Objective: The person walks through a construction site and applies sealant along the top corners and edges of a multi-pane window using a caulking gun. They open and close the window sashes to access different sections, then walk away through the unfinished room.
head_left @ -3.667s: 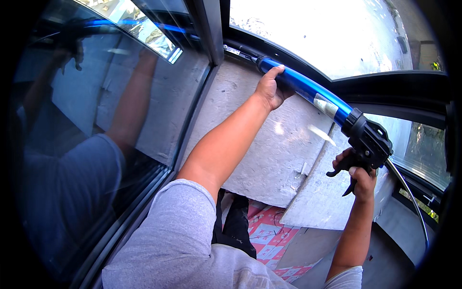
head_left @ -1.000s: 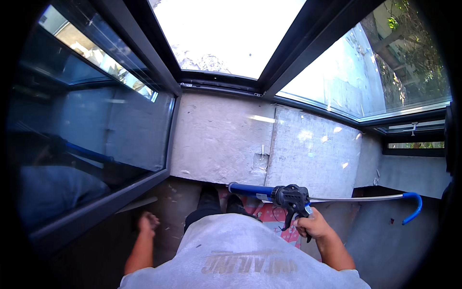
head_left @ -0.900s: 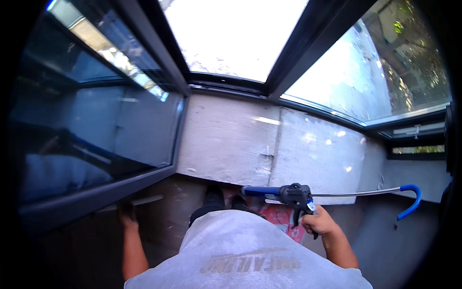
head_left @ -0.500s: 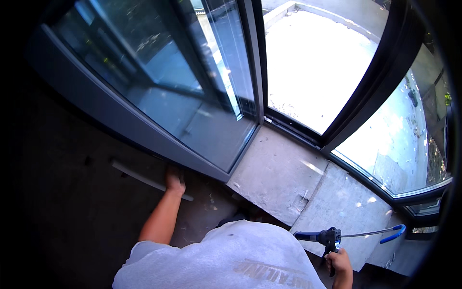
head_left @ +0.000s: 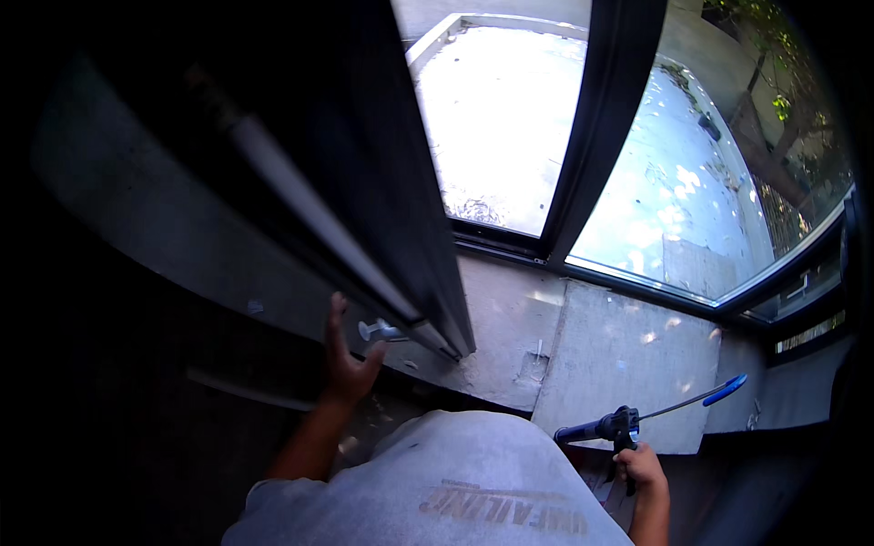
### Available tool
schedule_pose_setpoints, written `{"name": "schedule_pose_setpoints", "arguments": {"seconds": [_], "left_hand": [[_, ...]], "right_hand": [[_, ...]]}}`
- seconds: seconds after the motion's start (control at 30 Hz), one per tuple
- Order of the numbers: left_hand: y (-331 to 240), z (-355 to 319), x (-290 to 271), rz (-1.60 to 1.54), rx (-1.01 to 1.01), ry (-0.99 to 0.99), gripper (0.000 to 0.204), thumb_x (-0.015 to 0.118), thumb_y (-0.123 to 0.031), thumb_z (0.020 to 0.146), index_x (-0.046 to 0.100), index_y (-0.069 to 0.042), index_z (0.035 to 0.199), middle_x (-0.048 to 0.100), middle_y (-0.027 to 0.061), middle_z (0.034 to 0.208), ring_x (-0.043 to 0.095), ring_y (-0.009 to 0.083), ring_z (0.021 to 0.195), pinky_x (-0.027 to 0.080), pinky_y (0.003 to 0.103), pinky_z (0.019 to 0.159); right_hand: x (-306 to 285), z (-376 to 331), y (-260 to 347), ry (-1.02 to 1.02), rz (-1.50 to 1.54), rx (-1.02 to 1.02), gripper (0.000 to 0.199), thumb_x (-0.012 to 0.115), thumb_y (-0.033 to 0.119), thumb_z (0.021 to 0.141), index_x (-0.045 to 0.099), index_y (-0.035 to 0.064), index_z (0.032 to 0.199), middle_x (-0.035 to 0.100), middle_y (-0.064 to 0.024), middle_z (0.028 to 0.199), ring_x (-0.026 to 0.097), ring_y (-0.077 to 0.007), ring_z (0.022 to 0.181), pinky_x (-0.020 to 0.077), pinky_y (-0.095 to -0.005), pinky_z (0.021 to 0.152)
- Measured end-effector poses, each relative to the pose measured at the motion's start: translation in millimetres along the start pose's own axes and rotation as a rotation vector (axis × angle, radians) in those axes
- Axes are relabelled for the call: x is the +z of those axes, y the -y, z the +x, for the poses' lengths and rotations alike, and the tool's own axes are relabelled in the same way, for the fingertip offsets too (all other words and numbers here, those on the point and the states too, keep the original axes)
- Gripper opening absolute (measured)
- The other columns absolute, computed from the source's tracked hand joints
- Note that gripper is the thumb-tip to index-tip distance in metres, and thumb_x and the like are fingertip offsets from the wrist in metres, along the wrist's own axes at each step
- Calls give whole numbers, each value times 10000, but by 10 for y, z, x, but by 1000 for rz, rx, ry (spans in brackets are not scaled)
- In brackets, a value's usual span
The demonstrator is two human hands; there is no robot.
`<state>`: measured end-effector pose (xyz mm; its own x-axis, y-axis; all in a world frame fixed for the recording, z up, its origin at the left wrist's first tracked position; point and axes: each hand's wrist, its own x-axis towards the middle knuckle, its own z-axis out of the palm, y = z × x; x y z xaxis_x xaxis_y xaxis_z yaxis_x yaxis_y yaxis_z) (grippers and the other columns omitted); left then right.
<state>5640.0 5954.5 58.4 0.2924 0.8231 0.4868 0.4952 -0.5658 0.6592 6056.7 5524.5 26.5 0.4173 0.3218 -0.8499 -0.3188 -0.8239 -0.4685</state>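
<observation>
My right hand (head_left: 643, 466) is closed round the grip of a caulking gun (head_left: 596, 429). Its blue barrel lies to the left, and a long rod runs rightward to a bent blue end. My left hand (head_left: 353, 362) is raised with thumb and fingers apart, holding nothing. Close to those fingers is the dark framed window sash (head_left: 442, 273), now seen nearly edge-on. A small pale fitting (head_left: 378, 329) is beside the fingertips; its kind is unclear. Whether my left hand touches the sash cannot be made out.
Below the sash runs a concrete ledge (head_left: 628, 364) with a small recess (head_left: 534, 366) in it. A dark frame post (head_left: 596, 127) splits the opening from a fixed glass pane (head_left: 701, 182). Outside lies a bright paved yard (head_left: 510, 118). The left side is in deep shadow.
The sash has swung from showing its broad glass face to nearly edge-on. My left hand has risen slightly, fingers spread. The caulking gun stays in my right hand, and the view has shifted right.
</observation>
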Motion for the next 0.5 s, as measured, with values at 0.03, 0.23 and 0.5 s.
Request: {"name": "schedule_pose_setpoints", "arguments": {"seconds": [0.03, 0.23, 0.5], "left_hand": [[-102, 203, 21, 33, 126, 147, 690, 776, -124, 853, 481, 3, 1464, 513, 223, 1493, 463, 402, 1416, 302, 493, 1216], [-359, 527, 743, 37, 316, 240, 422, 808, -162, 832, 706, -73, 1232, 620, 172, 1359, 536, 368, 1323, 385, 498, 1128], [-802, 1286, 1761, 126, 649, 229, 336, 766, -181, 841, 698, -68, 1149, 703, 130, 1227, 609, 343, 1260, 355, 513, 1168]], "right_hand": [[-19, -88, -17, -18, 21, -18, 139, 662, 69, 780, 553, 60, 694, 521, -41, 541, 500, -181, 414, 384, -342, 412], [-190, -651, -137, -63, 173, -105, 184, 672, 82, 789, 553, 60, 650, 506, -32, 515, 480, -166, 373, 377, -328, 371], [47, -1177, -401, -212, 382, -193, 170, 637, 79, 802, 553, 44, 659, 491, -37, 492, 465, -159, 343, 383, -322, 345]]}}
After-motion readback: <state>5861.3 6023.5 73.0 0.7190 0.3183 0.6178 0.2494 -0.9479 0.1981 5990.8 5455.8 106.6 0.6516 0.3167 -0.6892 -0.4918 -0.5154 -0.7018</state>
